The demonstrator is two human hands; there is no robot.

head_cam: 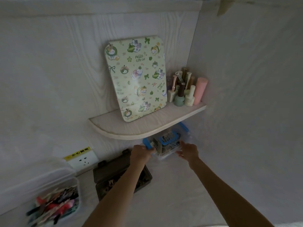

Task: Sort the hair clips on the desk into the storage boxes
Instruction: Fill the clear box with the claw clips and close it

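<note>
Reaching to the back of the desk (172, 185), under the corner shelf (131, 130), both hands are on the clear box (165, 148) with the blue latches. The left hand (141, 152) is at the box's left end, fingers curled over the blue latch there, so it grips the box. The right hand (188, 150) is against the box's right side; its fingers look fairly straight and pressed to the wall, though the dim light leaves this uncertain. The box sits in the back corner where the desk meets the two walls, partly tucked beneath the shelf, with thin metal clips inside.

Two other boxes stand along the desk's left part: a dark box (121, 176) with its lid up, small clips in it, just under the left forearm, and a white box (54, 200) at the front left edge, full of colourful clips. No loose clips can be made out on the bare desk in this view.

The step in hand looks like handling the clear box, either seating it in the corner or drawing it out; which one cannot be told. If it is to come out, the next move calls for an even pull with both hands, kept low to pass under the shelf's edge.
</note>
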